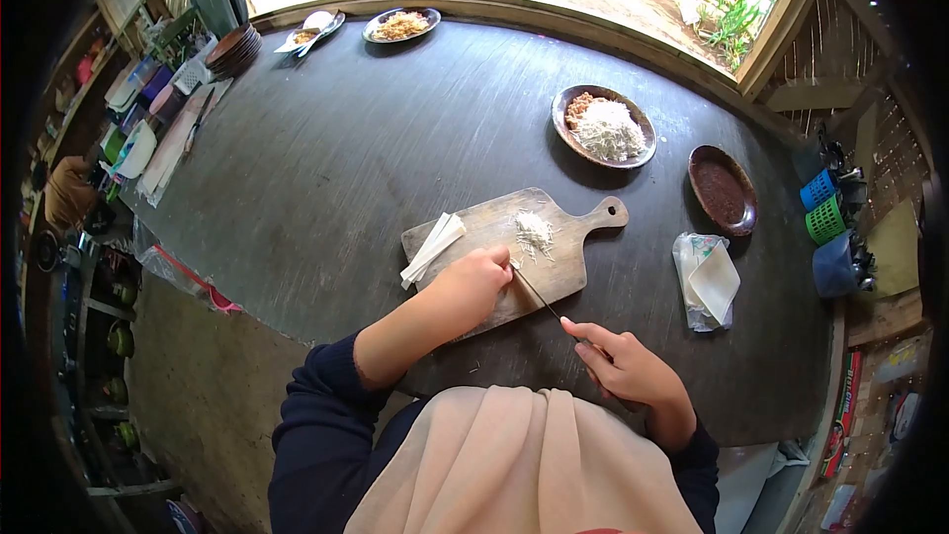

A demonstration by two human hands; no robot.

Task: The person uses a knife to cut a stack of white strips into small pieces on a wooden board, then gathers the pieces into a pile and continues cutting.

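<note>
My right hand is closed round the handle of a knife, whose thin blade slants up to the left over a wooden cutting board. At the blade's tip, my left hand is curled down against the board. What its fingers pinch is hidden, though small white bits show beside them. Several white folded strips lie at the board's left end. Above my left fingers sits a small heap of fine white shreds.
An oval plate heaped with white shreds and brownish food stands beyond the board. To the right are a brown oval dish and a plastic packet with pale sheets. Food plates and stacked brown plates stand at the back left.
</note>
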